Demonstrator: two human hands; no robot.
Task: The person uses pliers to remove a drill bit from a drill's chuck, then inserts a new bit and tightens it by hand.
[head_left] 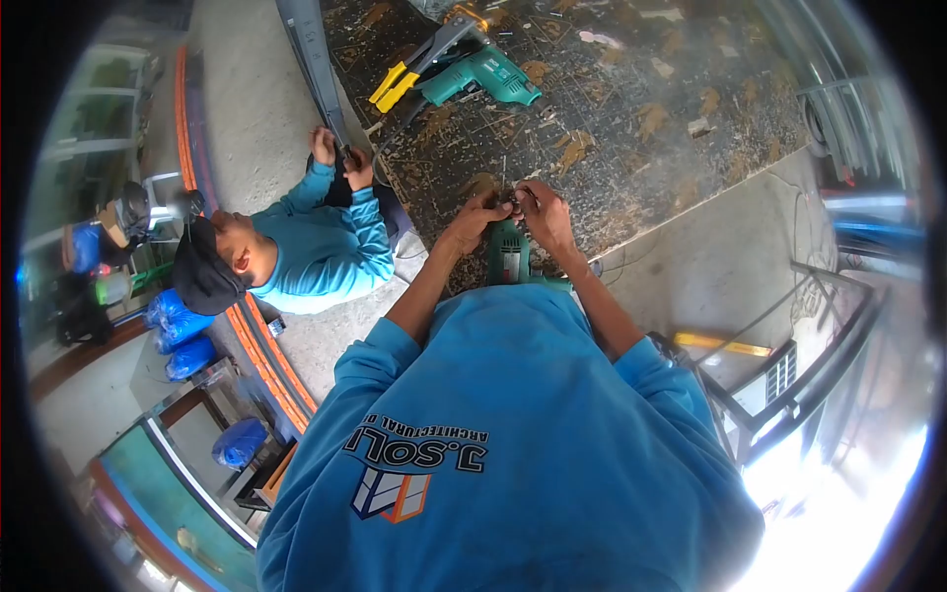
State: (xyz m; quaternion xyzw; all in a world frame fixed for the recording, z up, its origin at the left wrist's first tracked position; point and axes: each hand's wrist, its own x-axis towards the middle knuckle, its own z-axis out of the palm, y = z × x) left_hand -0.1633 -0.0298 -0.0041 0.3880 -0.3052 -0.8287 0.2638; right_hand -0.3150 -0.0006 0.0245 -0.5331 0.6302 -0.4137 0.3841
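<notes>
**Green power drill (509, 255) gripped at the chuck end**

The drill is held at the worn table's (631, 168) near edge, its chuck end pinched narrowly by the left hand (477, 221) and the right hand (546, 217). Farther off, a second green drill (498, 77) and a yellow-handled tool (397, 85) are laid. Leftward, a dark metal bar (312, 65) is held by a co-worker (318, 255).
</notes>
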